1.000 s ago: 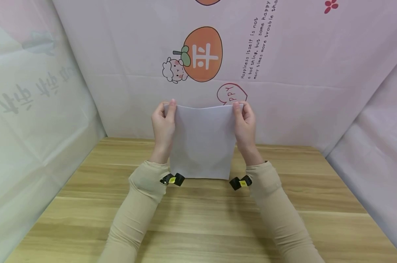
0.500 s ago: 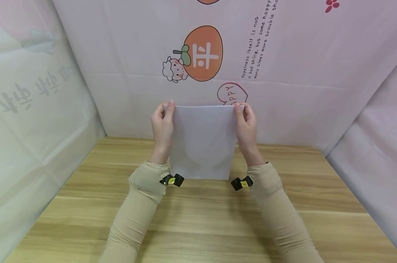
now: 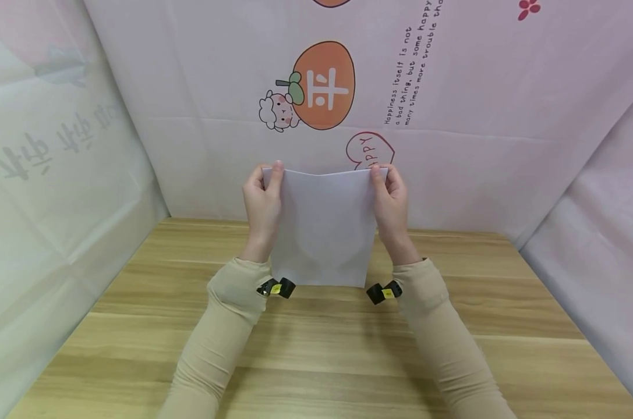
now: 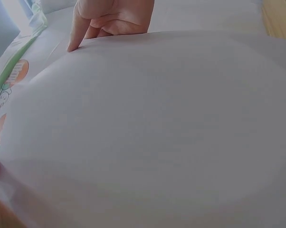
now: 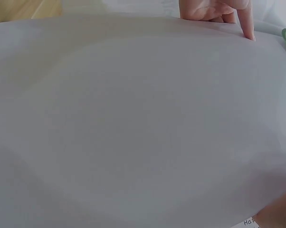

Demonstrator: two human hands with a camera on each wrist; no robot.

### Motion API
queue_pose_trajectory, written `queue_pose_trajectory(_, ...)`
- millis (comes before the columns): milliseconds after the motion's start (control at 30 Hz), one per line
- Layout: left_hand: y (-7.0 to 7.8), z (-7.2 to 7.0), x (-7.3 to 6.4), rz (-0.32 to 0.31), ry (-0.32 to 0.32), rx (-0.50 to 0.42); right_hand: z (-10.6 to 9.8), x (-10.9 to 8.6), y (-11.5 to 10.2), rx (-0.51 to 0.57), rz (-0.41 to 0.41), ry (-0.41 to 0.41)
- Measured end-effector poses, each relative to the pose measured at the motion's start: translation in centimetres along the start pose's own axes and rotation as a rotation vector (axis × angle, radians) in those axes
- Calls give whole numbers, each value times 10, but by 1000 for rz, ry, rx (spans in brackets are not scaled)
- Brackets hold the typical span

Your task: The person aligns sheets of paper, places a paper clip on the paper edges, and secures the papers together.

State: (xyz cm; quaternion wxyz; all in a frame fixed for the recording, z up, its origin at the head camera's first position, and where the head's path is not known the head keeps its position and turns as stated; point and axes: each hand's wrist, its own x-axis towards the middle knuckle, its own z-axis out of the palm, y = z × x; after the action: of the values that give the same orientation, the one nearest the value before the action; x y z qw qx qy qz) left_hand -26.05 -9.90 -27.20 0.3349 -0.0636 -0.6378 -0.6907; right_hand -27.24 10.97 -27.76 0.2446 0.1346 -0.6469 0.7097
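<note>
A blank white sheet of paper [image 3: 321,227] is held up between both hands, its top edge dipping slightly in the middle. My left hand [image 3: 262,203] pinches the top left corner, thumb on the near face and the other fingers behind. At the top right corner my right hand [image 3: 391,203] pinches in the same way. The paper [image 4: 152,123] fills most of the left wrist view, with the right hand [image 4: 114,16] at its far edge. In the right wrist view the left hand [image 5: 219,12] grips the opposite edge of the paper [image 5: 133,118].
Below the paper lies a wood-grain table [image 3: 316,361]. A pale printed cloth [image 3: 478,174] with an orange fruit drawing [image 3: 342,87] and lettering hangs behind it. More pale cloth [image 3: 49,233] borders the left side. Each sleeve cuff carries a small black camera [image 3: 384,292].
The paper's top edge went from dipped to straight half a second ago and is dipped again now. The hands moved slightly apart, then slightly together, keeping their grip.
</note>
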Motion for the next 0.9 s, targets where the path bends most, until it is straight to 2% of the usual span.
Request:
queue_pose_trajectory(167,5,1,0,-3,-3,-5,0,1,-2,16,-10,-12)
queue_pose_trajectory(333,9,2,0,22,16,-20,0,2,-6,36,-26,-19)
queue_pose_trajectory(567,4,1,1,19,22,-42,-2,1,-5,27,-3,-3)
queue_pose_trajectory(900,-2,-2,0,13,-13,-54,-7,1,3,-12,-15,-16)
